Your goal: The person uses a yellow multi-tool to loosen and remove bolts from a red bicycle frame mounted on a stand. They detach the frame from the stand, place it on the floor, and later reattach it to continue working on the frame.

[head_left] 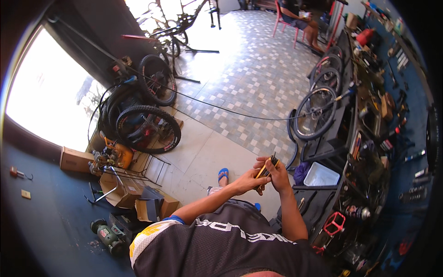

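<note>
In front of my chest, my left hand [252, 180] and my right hand [278, 175] come together around a slim yellow-and-black hand tool [266, 170]. It looks like a folding hex key set, though fingers cover much of it. A dark tip points up past my right fingers. My left fingers wrap the tool's lower side, while the right thumb and fingers pinch it from the other side. Below the hands lies the pale floor, and a blue flip-flop [223, 176] shows on my foot.
On the right, a cluttered workbench [341, 184] bears a white tray [322, 175] and a red pedal [334, 223]. Bicycle wheels [315, 113] lean there. More wheels [147, 129], cardboard boxes [152, 203] and a bench grinder [107, 235] occupy the left. A person [302, 21] sits at the back.
</note>
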`<move>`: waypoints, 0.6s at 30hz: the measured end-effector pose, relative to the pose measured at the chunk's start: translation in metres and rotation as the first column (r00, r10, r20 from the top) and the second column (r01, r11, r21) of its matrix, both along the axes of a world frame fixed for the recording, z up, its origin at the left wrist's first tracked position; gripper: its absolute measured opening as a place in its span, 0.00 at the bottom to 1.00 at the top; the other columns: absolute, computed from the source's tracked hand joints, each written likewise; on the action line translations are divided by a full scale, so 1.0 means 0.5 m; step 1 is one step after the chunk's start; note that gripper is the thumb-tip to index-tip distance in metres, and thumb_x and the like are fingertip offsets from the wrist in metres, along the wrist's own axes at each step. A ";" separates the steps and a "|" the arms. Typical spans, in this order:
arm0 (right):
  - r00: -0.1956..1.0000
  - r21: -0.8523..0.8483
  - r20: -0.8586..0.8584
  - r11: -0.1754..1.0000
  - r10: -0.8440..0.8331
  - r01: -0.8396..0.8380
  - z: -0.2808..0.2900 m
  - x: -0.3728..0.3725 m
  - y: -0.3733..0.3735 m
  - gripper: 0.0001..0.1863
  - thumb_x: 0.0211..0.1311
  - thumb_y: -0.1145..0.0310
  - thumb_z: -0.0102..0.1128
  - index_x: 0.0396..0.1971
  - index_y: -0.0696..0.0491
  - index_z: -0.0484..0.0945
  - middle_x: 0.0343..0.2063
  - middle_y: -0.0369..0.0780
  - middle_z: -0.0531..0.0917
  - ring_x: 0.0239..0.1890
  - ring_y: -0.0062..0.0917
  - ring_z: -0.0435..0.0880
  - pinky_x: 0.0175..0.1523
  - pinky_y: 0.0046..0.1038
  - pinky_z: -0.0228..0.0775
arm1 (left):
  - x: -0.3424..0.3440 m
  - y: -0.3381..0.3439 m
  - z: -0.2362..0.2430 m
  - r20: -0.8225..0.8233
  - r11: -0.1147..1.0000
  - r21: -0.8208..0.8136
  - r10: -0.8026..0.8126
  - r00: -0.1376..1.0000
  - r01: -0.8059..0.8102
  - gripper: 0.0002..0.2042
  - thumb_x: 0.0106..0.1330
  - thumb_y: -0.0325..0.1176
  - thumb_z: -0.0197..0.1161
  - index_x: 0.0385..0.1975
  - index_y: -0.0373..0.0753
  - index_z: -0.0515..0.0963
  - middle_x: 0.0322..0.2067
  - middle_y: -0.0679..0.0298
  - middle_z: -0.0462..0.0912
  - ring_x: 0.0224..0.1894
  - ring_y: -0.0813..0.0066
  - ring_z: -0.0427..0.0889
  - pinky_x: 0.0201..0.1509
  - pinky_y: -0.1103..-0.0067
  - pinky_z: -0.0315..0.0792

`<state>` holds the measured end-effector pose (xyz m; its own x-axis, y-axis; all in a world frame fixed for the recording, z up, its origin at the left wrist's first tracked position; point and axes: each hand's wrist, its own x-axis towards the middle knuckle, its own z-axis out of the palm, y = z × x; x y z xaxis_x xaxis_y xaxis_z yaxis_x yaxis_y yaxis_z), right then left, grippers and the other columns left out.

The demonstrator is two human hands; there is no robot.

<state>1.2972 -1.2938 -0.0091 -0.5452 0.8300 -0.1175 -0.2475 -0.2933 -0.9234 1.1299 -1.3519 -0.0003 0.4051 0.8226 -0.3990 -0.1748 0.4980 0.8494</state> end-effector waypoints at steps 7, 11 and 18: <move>0.982 -0.295 -0.181 0.955 -0.045 -0.011 -0.007 -0.265 0.191 0.28 0.78 0.46 0.56 0.58 0.57 0.75 0.22 0.35 0.80 0.32 0.26 0.85 0.40 0.30 0.79 | -0.235 0.055 -0.062 -0.191 0.991 0.129 0.071 0.979 -0.046 0.26 0.73 0.47 0.68 0.59 0.29 0.79 0.45 0.55 0.87 0.39 0.71 0.86 0.42 0.74 0.84; 0.989 -0.521 -0.126 0.854 -0.084 0.006 -0.045 -0.429 0.298 0.22 0.75 0.51 0.61 0.56 0.53 0.74 0.22 0.35 0.79 0.27 0.25 0.83 0.32 0.31 0.80 | -0.433 0.099 -0.064 -0.426 0.985 0.162 0.130 0.895 -0.065 0.20 0.73 0.45 0.67 0.56 0.37 0.83 0.41 0.59 0.89 0.38 0.73 0.86 0.45 0.74 0.80; 0.973 -0.501 0.086 0.854 0.215 -0.144 -0.055 -0.653 0.404 0.18 0.74 0.63 0.59 0.57 0.52 0.71 0.37 0.46 0.83 0.31 0.31 0.87 0.35 0.36 0.86 | -0.764 0.204 -0.046 -0.467 0.910 0.139 0.407 0.785 -0.389 0.21 0.74 0.46 0.65 0.56 0.36 0.83 0.40 0.64 0.87 0.41 0.77 0.85 0.44 0.78 0.79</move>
<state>0.9707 -1.0918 -0.0366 -0.6289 0.5356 -0.5636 -0.0313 -0.7417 -0.6699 0.7477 -1.2498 -0.0231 -0.1944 0.8851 -0.4229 0.0777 0.4437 0.8928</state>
